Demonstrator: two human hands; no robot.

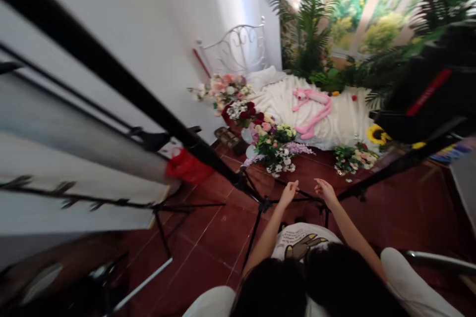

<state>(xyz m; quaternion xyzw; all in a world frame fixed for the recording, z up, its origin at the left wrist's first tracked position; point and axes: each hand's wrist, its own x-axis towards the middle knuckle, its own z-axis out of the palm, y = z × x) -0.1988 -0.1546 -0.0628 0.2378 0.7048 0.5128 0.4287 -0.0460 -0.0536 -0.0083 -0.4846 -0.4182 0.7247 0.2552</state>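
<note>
My left hand (290, 191) and my right hand (325, 191) are held out in front of me, a short gap between them. Both have loosely bent fingers, with the fingertips turned inward toward each other. I see nothing held in either one. Just beyond and below them are the thin black legs of a tripod stand (265, 204) on the red tiled floor. Nearest past the left hand lies a bunch of white and lilac artificial flowers (280, 158). Past the right hand sits a smaller pink and green flower bunch (355, 159).
A white-draped bed (342, 119) carries a pink plush toy (316, 101); its metal headboard (238, 49) stands by the wall. Black poles (111, 74) slant across the left, beside a red bag (189, 166). Dark equipment (427, 94) blocks the right. Palm leaves (312, 20) rise behind.
</note>
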